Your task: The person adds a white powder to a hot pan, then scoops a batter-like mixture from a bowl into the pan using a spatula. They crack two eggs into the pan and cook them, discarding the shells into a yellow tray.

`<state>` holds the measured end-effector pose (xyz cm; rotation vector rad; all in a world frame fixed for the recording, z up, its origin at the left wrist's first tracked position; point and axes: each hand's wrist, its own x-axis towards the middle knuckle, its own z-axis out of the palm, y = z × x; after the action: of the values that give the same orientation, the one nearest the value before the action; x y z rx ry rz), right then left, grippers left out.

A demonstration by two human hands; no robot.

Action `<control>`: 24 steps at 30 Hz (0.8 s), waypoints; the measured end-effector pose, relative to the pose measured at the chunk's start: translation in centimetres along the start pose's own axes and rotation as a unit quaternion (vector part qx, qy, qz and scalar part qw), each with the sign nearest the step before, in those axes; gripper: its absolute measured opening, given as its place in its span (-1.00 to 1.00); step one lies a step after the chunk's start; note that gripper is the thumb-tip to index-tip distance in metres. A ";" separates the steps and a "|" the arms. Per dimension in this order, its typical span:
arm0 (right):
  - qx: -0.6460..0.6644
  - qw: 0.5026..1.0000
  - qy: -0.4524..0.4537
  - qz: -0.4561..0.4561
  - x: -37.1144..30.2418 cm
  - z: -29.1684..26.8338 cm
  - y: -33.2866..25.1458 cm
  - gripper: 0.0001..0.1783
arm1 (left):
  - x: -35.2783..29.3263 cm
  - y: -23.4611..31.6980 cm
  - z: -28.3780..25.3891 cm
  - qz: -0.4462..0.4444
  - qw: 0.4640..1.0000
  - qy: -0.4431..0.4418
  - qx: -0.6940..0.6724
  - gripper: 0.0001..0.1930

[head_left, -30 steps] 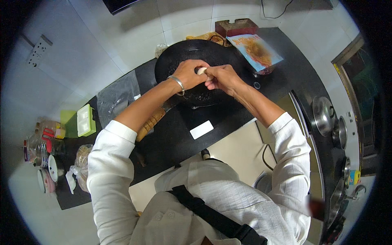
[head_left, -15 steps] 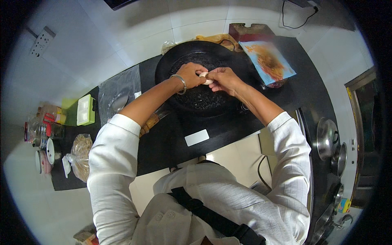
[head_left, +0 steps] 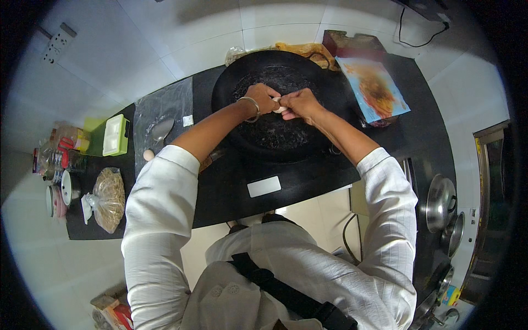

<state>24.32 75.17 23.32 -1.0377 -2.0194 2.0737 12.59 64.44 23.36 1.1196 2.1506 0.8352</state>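
My left hand (head_left: 260, 98) and my right hand (head_left: 302, 104) meet over a wide black wok (head_left: 224, 88), their fingertips closed on a pale egg (head_left: 279, 105) between them. The fingers cover much of the egg, and whether its shell is cracked cannot be made out. Under my hands, the dark bottom of the wok looks wet and shiny. A bracelet circles my left wrist. My left forearm partly hides the wooden handle of the wok. Beside my left sleeve, a second egg (head_left: 148, 155) rests by a clear plastic sheet (head_left: 151, 110) with a metal spatula (head_left: 163, 129) on it.
A blue printed packet (head_left: 374, 91) lies right of the wok. At left are a green-and-white box (head_left: 115, 135), a tied bag of brown food (head_left: 108, 201) and several jars. A white card (head_left: 264, 186) lies near the counter's front edge. Steel pots (head_left: 440, 203) stand far right.
The view has shifted slightly. Both hands keep hold of the egg over the wok. The second egg, hidden before, now shows beside my left arm.
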 end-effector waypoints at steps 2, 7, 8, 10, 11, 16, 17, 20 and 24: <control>-0.009 1.000 -0.001 -0.001 0.4 0.0 -0.1 -0.71 | 0.5 -0.5 0.1 0.013 1.000 0.003 0.010 -0.64; -0.019 1.000 -0.001 0.001 1.7 -0.5 0.5 -0.74 | 1.2 -0.5 0.3 0.011 0.999 -0.015 0.029 -0.61; -0.021 1.000 -0.003 -0.002 1.9 -0.5 0.5 -0.74 | 1.4 -0.7 0.4 0.016 0.999 -0.016 0.036 -0.61; -0.025 1.000 -0.009 -0.007 2.0 -0.4 0.7 -0.74 | 1.8 -1.1 0.4 0.024 0.998 -0.019 0.051 -0.61; -0.028 1.000 -0.010 -0.009 2.1 -0.3 0.7 -0.74 | 1.8 -1.3 0.4 0.018 0.998 -0.017 0.052 -0.60; -0.033 0.999 -0.029 -0.027 2.9 -0.2 1.3 -0.75 | 2.0 -1.6 0.3 0.019 0.996 -0.005 0.089 -0.60; -0.048 0.998 -0.035 -0.030 3.0 -0.2 1.3 -0.73 | 2.0 -1.8 0.5 0.030 0.995 -0.001 0.097 -0.60; -0.099 0.993 -0.045 -0.038 2.5 0.0 1.1 -0.68 | 1.8 -2.0 0.6 0.046 0.992 0.006 0.119 -0.62; -0.175 0.982 -0.035 -0.056 2.0 0.3 0.8 -0.67 | 1.4 -2.0 0.5 0.036 0.991 -0.011 0.125 -0.63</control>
<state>22.93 75.75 21.76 -0.8781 -2.4775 1.7626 11.24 64.86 21.31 1.3292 2.2534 0.5921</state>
